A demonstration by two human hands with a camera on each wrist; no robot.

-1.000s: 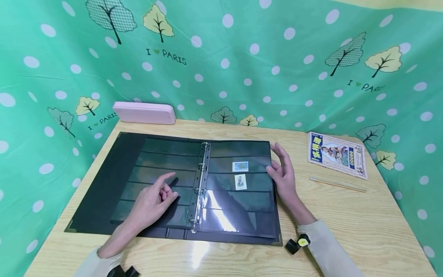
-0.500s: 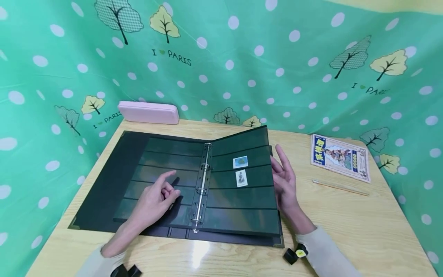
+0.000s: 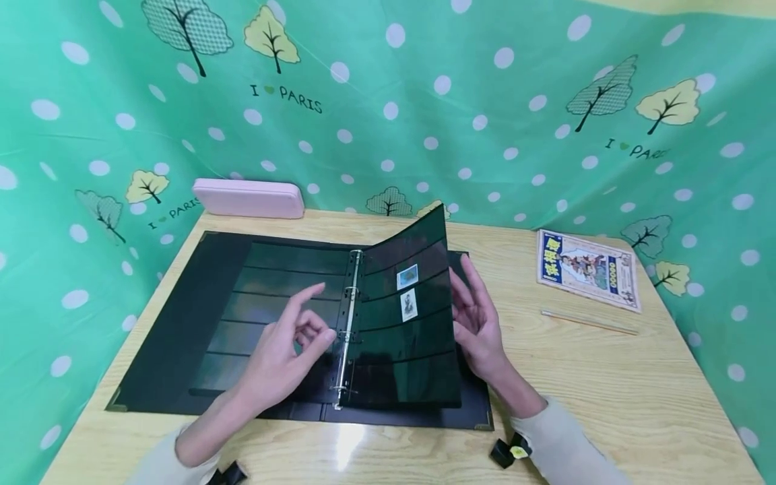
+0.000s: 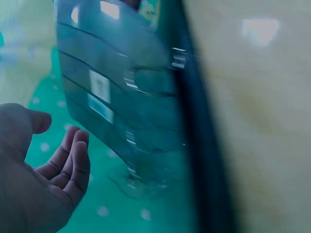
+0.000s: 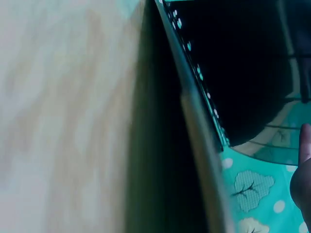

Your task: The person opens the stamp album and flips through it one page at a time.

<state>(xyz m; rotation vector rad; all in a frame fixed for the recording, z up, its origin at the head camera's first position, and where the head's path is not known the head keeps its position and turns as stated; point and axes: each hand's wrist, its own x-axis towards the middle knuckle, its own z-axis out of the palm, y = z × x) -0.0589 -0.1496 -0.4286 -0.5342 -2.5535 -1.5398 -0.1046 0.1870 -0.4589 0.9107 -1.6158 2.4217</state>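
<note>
A black stamp album (image 3: pixel 170 316) lies open on the wooden table, with metal rings (image 3: pixel 345 337) along its spine. Its right-hand pocket page (image 3: pixel 418 367) stands partly raised and curved. That page holds a blue stamp (image 3: pixel 407 277) and, below it, a grey portrait stamp (image 3: pixel 409 306). My right hand (image 3: pixel 483 333) is at the page's outer edge, loosely bent fingers reaching behind it; their tips are hidden. Over the left page hovers my left hand (image 3: pixel 279 357), holding nothing, index finger extended and the others loosely curled.
A pink case (image 3: pixel 248 199) stands at the back left against the green curtain (image 3: pixel 388 121). To the right lie a printed booklet (image 3: pixel 588 269) and a pencil (image 3: pixel 589 322) on the table (image 3: pixel 606 384).
The right-hand page has risen from lying flat and tilted leftward, and my right hand has followed it left from the edge. My left hand has shifted slightly right.
</note>
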